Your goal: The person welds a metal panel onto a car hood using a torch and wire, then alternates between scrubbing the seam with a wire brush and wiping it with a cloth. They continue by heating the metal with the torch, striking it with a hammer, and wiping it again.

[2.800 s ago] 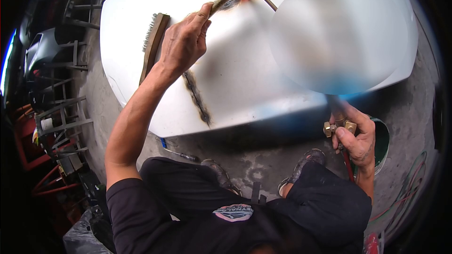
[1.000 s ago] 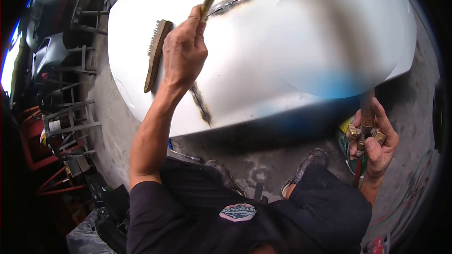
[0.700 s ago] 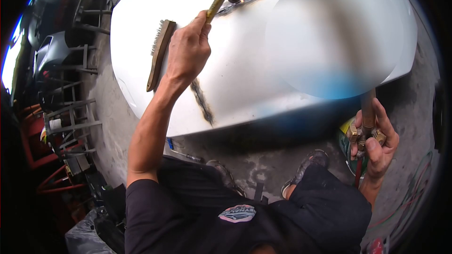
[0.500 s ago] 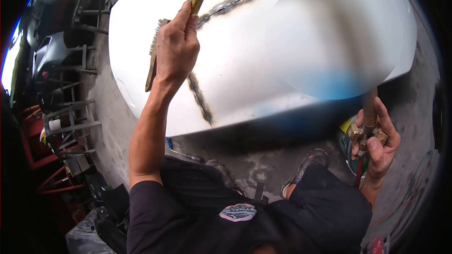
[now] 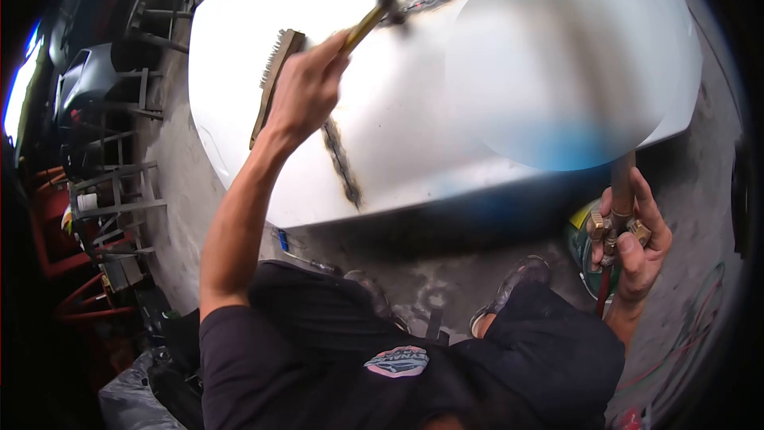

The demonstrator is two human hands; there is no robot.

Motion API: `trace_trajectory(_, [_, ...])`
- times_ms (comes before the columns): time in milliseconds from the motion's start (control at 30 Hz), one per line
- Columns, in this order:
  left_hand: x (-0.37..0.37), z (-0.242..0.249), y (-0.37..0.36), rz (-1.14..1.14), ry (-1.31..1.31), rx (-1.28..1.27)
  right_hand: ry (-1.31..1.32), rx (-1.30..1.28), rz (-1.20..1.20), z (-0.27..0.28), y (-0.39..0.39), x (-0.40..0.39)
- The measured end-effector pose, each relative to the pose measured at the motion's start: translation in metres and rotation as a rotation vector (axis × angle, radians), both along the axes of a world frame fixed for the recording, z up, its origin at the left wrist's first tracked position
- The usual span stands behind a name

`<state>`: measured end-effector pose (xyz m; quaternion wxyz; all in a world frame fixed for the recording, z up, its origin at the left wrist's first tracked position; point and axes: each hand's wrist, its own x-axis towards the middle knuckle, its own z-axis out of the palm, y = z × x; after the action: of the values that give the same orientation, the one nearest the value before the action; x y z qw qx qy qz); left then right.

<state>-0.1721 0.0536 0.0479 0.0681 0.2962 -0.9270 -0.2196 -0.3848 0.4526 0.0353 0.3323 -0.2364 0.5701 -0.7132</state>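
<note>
My left hand (image 5: 309,94) is closed round the handle of a hammer (image 5: 368,25), whose blurred head hangs over the white car panel (image 5: 398,123). Beside that hand a wooden wire brush (image 5: 280,72) lies on the panel, bristles facing left. A dark, scorched weld seam (image 5: 438,0) runs along the panel's upper part, near the hammer head. Another burnt seam (image 5: 341,166) reaches the near edge. At the right, my right hand (image 5: 641,243) grips a gas torch (image 5: 621,191) by its brass valves, a red hose below. A round blurred patch hides the torch's front end.
A green bucket (image 5: 578,243) stands on the floor behind my right hand. Hoses (image 5: 691,334) trail along the floor at the right. Metal stands (image 5: 119,191) line the left side, with a dark bumper-like part (image 5: 86,80). A blue-handled tool (image 5: 285,240) lies under the panel's edge.
The hammer has swung right and down, its head now lower over the upper seam. My left forearm has tilted with it. My right hand and the torch have barely moved.
</note>
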Motion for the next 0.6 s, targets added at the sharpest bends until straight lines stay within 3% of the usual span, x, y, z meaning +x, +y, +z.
trace_trajectory(67, [0.071,-0.013,-0.005,0.109,0.143,0.005,0.009,-0.018,0.033,-0.003,0.008,-0.001])
trace_trajectory(200, [0.247,-0.016,0.023,0.406,0.158,-0.367,0.001,-0.057,0.046,-0.013,0.01,-0.003])
trace_trajectory(267, [0.327,-0.045,0.057,0.81,0.174,-0.297,0.023,-0.018,0.06,-0.008,0.004,-0.003])
trace_trajectory(300, [0.381,-0.078,0.068,0.919,0.169,-0.405,0.02,-0.014,0.073,-0.009,0.002,-0.004])
trace_trajectory(367, [0.482,-0.148,0.096,1.173,0.161,-0.332,0.024,-0.007,0.114,-0.01,0.0,-0.005])
trace_trajectory(433, [0.626,-0.241,0.123,1.231,-0.077,-0.097,0.056,-0.007,0.082,-0.004,-0.008,0.003])
trace_trajectory(500, [0.619,-0.253,0.158,1.309,-0.354,0.101,0.044,0.062,0.081,0.002,-0.003,0.007])
trace_trajectory(600, [0.581,-0.247,0.187,1.337,-0.495,0.176,0.093,0.083,0.096,0.009,0.001,0.007])
